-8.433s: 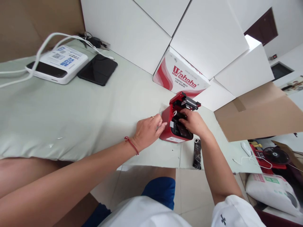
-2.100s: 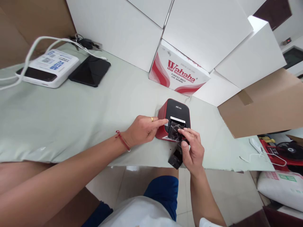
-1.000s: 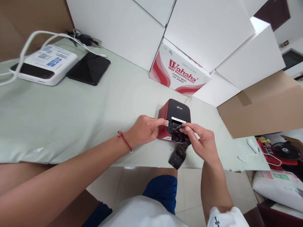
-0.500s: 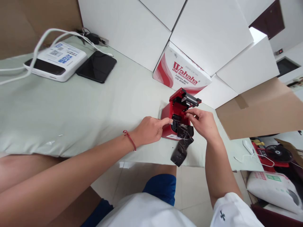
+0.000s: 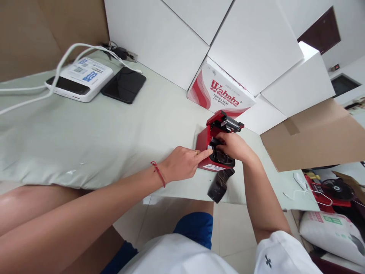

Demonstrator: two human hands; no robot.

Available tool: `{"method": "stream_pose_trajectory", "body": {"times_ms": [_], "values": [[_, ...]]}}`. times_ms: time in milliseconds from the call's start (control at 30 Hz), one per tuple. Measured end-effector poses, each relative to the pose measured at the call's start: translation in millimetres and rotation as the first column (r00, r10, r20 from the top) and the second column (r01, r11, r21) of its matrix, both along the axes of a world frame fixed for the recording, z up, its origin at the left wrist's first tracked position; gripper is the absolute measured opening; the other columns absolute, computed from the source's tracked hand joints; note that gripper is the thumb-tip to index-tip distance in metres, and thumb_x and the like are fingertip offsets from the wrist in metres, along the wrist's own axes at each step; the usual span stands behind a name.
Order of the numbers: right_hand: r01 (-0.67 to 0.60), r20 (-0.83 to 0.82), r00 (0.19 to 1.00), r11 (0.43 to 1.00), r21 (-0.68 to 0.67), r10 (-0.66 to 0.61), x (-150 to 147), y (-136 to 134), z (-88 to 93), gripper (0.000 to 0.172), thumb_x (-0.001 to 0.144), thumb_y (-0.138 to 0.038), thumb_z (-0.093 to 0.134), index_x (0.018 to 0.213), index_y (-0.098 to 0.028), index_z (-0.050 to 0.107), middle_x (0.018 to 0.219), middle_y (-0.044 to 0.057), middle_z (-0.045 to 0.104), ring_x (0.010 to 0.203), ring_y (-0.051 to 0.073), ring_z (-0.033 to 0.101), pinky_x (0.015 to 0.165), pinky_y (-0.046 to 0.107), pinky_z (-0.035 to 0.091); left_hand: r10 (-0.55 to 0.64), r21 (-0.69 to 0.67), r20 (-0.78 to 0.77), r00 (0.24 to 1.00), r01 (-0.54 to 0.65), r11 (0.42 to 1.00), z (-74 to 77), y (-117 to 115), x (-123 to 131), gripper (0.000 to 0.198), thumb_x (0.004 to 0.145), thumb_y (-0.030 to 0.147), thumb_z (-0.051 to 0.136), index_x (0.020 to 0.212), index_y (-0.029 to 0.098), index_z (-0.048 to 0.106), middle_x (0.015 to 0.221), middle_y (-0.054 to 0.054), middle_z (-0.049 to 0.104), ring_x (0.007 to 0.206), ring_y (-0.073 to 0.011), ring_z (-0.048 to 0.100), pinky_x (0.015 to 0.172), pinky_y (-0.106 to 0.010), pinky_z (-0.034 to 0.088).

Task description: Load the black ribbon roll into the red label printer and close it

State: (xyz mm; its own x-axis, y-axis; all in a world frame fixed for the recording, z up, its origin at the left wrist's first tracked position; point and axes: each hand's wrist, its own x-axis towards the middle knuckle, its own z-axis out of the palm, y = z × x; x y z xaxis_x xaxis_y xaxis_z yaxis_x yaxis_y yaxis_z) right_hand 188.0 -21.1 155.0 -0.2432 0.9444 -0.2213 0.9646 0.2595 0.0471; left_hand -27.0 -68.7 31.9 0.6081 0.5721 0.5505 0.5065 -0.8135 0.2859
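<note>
A small red label printer [image 5: 202, 146] stands with its lid [image 5: 225, 122] raised. My left hand [image 5: 182, 163] comes from the left, index finger stretched onto a pale part at the printer's side wall; the other fingers are curled and partly hidden. My right hand [image 5: 234, 146] reaches into the compartment from the right. Its thumb and fingers are bent close together around something dark that I cannot make out. Shiny dark material lies under them. A crumpled black strip [image 5: 219, 186] rests below the printer's front, at the table's near edge.
Behind the printer are a Wahaba-style printed carton [image 5: 221, 93] and stacked white boxes [image 5: 253, 45]. At left lie a white device [image 5: 94, 78] with cables, a black phone [image 5: 124, 85] and keys [image 5: 119, 51]. Cardboard [image 5: 313, 140] borders the right side of the cloth-covered table [image 5: 114, 133].
My right hand has moved left and deeper into the printer. The upper part of the black strip no longer drapes over the front rim. My left index finger stays at the side wall.
</note>
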Motion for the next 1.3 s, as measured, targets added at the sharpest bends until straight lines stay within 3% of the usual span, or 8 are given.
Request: {"method": "stream_pose_trajectory", "body": {"times_ms": [267, 333, 467, 567, 800, 1000, 1200, 1300], "values": [[0.162, -0.284, 0.95, 0.983, 0.089, -0.131, 65, -73, 65.2, 0.044, 0.093, -0.051, 0.065, 0.129, -0.027, 0.074, 0.056, -0.006, 0.052, 0.05, 0.017, 0.047, 0.05, 0.03, 0.038, 0.043, 0.064, 0.041, 0.998, -0.046, 0.997, -5.3, -1, 2, 0.064, 0.082, 0.004, 0.047, 0.144, 0.018, 0.054, 0.075, 0.001, 0.075, 0.062, -0.019, 0.071, 0.052, -0.028, 0.043], [0.221, -0.233, 0.95, 0.975, 0.028, -0.209, 97, -84, 67.3, 0.043, 0.093, -0.051, 0.064, 0.127, -0.026, 0.075, 0.061, -0.003, 0.061, 0.054, 0.018, 0.054, 0.051, 0.031, 0.042, 0.044, 0.076, 0.045, 0.998, -0.047, 0.996, -6.8, -1, 4, 0.065, 0.081, 0.004, 0.047, 0.145, 0.016, 0.053, 0.07, 0.002, 0.072, 0.057, -0.0192, 0.068, 0.051, -0.029, 0.042], [0.295, -0.103, 0.948, 0.952, -0.081, -0.302, 148, -87, 39.1, 0.028, 0.087, -0.032, 0.066, 0.112, -0.026, 0.079, 0.1, 0.006, 0.082, 0.082, 0.024, 0.072, 0.072, 0.036, 0.054, 0.039, 0.093, 0.055, 0.998, -0.044, 0.995, -8.8, -1, 6, 0.064, 0.082, 0.004, 0.047, 0.146, 0.014, 0.051, 0.067, 0.002, 0.069, 0.053, -0.0191, 0.065, 0.05, -0.03, 0.04], [0.345, -0.039, 0.934, 0.925, -0.158, -0.355, 158, -81, 4.7, 0.024, 0.082, -0.02, 0.066, 0.101, -0.024, 0.08, 0.104, 0.008, 0.083, 0.091, 0.026, 0.073, 0.081, 0.038, 0.054, 0.048, 0.095, 0.047, 0.998, -0.052, 0.994, -10.2, -2, 7, 0.065, 0.082, 0.004, 0.047, 0.146, 0.014, 0.05, 0.066, 0.003, 0.069, 0.053, -0.0188, 0.065, 0.049, -0.03, 0.039], [0.317, -0.172, 0.926, 0.94, -0.123, -0.335, 122, -74, -38.3, 0.039, 0.096, -0.035, 0.057, 0.128, -0.021, 0.074, 0.122, 0.011, 0.08, 0.093, 0.024, 0.073, 0.085, 0.036, 0.054, 0.052, 0.08, 0.01, 0.999, -0.053, 0.995, -9.2, -1, 5, 0.067, 0.083, 0.005, 0.048, 0.148, 0.015, 0.048, 0.069, 0.002, 0.071, 0.056, -0.0189, 0.067, 0.051, -0.029, 0.042], [0.184, -0.268, 0.933, 0.959, -0.217, -0.24, 93, -71, -48.3, 0.029, 0.089, -0.027, 0.063, 0.114, -0.023, 0.077, 0.114, 0.008, 0.081, 0.098, 0.026, 0.072, 0.085, 0.035, 0.056, 0.044, 0.028, -0.033, 0.998, -0.043, 0.999, -5.9, -2, 6, 0.066, 0.084, 0.005, 0.047, 0.149, 0.016, 0.047, 0.074, 0.0, 0.074, 0.061, -0.0199, 0.07, 0.053, -0.029, 0.044], [-0.137, -0.399, 0.914, 0.873, -0.468, -0.071, 87, -89, 18.2, 0.027, 0.094, -0.032, 0.068, 0.119, -0.025, 0.078, 0.117, 0.006, 0.079, 0.101, 0.022, 0.072, 0.09, 0.033, 0.057, 0.035, 0.035, -0.011, 0.999, -0.034, 0.999, -8.1, -2, 5, 0.066, 0.085, 0.005, 0.047, 0.15, 0.015, 0.047, 0.073, 0.0, 0.073, 0.059, -0.0204, 0.069, 0.053, -0.029, 0.045], [-0.207, -0.468, 0.884, 0.892, -0.402, -0.006, 83, -93, 58.5, 0.031, 0.101, -0.042, 0.065, 0.124, -0.025, 0.077, 0.114, 0.008, 0.078, 0.091, 0.019, 0.071, 0.082, 0.031, 0.057, 0.042, 0.054, -0.007, 0.999, -0.041, 0.998, -9.4, -2, 6, 0.065, 0.085, 0.005, 0.047, 0.149, 0.014, 0.048, 0.071, 0.0, 0.072, 0.058, -0.0209, 0.068, 0.052, -0.029, 0.043]]}}
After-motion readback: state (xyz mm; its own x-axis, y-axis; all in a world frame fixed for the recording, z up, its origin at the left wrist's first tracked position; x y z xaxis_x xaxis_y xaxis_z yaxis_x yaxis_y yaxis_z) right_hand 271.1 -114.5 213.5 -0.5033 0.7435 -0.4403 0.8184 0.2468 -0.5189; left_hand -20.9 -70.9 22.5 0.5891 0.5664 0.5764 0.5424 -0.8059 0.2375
